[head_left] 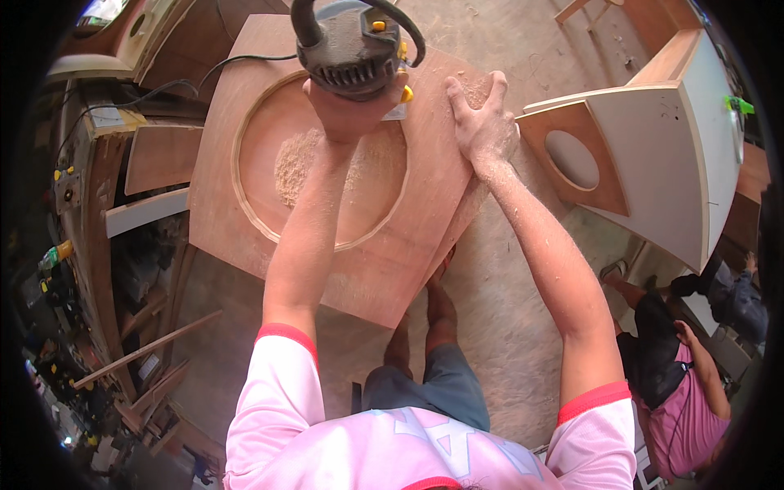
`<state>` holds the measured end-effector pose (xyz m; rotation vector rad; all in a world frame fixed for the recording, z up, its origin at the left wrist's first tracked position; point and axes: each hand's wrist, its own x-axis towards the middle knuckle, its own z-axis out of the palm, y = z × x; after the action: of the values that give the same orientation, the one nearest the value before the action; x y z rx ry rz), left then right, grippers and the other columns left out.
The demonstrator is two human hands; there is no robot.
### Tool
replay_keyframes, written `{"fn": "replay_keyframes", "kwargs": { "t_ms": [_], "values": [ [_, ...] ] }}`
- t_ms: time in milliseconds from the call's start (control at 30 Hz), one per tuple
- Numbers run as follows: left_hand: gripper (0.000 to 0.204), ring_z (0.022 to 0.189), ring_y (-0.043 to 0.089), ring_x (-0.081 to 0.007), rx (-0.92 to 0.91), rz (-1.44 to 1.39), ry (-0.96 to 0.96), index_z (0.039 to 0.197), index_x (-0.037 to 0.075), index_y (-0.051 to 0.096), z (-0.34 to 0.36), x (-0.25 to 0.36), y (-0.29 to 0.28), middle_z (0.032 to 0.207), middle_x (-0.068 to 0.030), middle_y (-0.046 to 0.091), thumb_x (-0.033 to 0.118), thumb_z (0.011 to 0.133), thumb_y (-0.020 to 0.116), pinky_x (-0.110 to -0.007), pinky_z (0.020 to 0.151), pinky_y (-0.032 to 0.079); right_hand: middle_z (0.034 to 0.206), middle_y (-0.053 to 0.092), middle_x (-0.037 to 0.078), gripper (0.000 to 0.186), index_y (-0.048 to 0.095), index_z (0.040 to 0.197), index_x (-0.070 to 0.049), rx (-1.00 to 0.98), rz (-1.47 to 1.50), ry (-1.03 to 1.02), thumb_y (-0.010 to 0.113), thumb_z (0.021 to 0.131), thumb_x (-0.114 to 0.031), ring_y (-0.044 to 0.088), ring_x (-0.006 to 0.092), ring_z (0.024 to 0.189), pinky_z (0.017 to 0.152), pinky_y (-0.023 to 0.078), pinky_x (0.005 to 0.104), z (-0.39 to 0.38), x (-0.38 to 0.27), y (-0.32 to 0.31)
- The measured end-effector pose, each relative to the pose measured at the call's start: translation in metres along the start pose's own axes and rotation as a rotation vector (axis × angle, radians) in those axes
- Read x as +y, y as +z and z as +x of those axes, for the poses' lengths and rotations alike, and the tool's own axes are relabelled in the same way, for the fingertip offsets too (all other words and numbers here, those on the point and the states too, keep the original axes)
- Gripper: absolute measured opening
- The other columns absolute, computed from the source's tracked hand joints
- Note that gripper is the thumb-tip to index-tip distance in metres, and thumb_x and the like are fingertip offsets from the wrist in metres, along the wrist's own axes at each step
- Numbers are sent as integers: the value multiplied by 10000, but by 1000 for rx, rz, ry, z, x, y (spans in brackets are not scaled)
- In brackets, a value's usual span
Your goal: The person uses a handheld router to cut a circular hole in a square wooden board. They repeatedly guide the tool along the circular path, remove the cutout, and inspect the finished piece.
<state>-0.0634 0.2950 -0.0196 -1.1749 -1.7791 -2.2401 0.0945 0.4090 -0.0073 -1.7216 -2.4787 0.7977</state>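
Dusty workshop here, with a bare concrete floor [523, 278] and wood stacked around the edges. Closest to the camera is me: pink shirt [351, 449] with red trim, grey-blue shorts [425, 388] below, both forearms dusted with shavings. My left hand [341, 114] is curled around the lower body of a black handheld router [347, 53] with yellow fittings, though the tool hides most of the fingers. My right hand [482, 122] is spread over the right edge of a plywood box [376, 278], fingers fanned out on its face. That box is right in front of me, tilted in view, and I can't tell what it rests on. The router is at the upper right rim of the big round opening [261, 163], and a pile of sawdust [294, 167] lies inside it. More chips sit by my right fingers. A thin black cord [249, 57] runs off left of the router. Further out on the left there's a wooden rack [98, 229] with a loose wood strip [147, 347] slanting past it. Over on the right, a plywood panel with a round hole [608, 192] is against a white-faced cabinet [653, 147], and beyond, at lower right, there's a co-worker in pink [694, 392].
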Motion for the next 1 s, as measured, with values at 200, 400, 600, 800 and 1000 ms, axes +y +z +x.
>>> {"fn": "replay_keyframes", "kwargs": {
  "t_ms": [200, 400, 600, 800, 1000],
  "values": [
    [590, 782, 749, -112, -45, 11, 19, 1083, 4, 656, -16, 0, 4, 871, -42, 770, 225, 633, 968, -278, 717, 624, 935, 739, 235, 919, 290, 1510, -149, 23, -25, 9, 478, 900, -810, 728, 425, 983, 941, 524, 540, 0, 0, 2],
    [697, 839, 743, -118, -79, 4, 42, 1202, -12, 595, -15, 6, 4, 944, -68, 768, 191, 642, 957, -280, 746, 621, 992, 726, 270, 928, 301, 1499, -177, 59, -20, 8, 485, 873, -838, 719, 446, 993, 895, 541, 543, 0, 1, 6],
    [772, 842, 738, -125, -64, 62, 51, 1257, -7, 581, -23, 13, 6, 955, -81, 760, 217, 622, 959, -285, 749, 618, 977, 723, 293, 931, 306, 1492, -180, 96, -48, 4, 498, 864, -840, 712, 470, 997, 897, 533, 550, 1, 2, 10],
    [901, 875, 742, -147, -1, 132, 156, 1300, -9, 572, -35, 17, 8, 1030, -108, 751, 284, 554, 984, -311, 758, 624, 978, 725, 298, 926, 315, 1493, -160, 80, -28, -10, 510, 872, -819, 707, 473, 1016, 919, 524, 545, 2, 5, 11],
    [898, 888, 732, -147, -20, 63, 82, 1310, -1, 574, -52, 21, 7, 1034, -97, 746, 275, 558, 980, -313, 784, 620, 1020, 721, 306, 910, 313, 1500, -156, 68, -12, -9, 515, 883, -794, 695, 474, 1053, 951, 505, 547, 3, 6, 11]
  ]
}}
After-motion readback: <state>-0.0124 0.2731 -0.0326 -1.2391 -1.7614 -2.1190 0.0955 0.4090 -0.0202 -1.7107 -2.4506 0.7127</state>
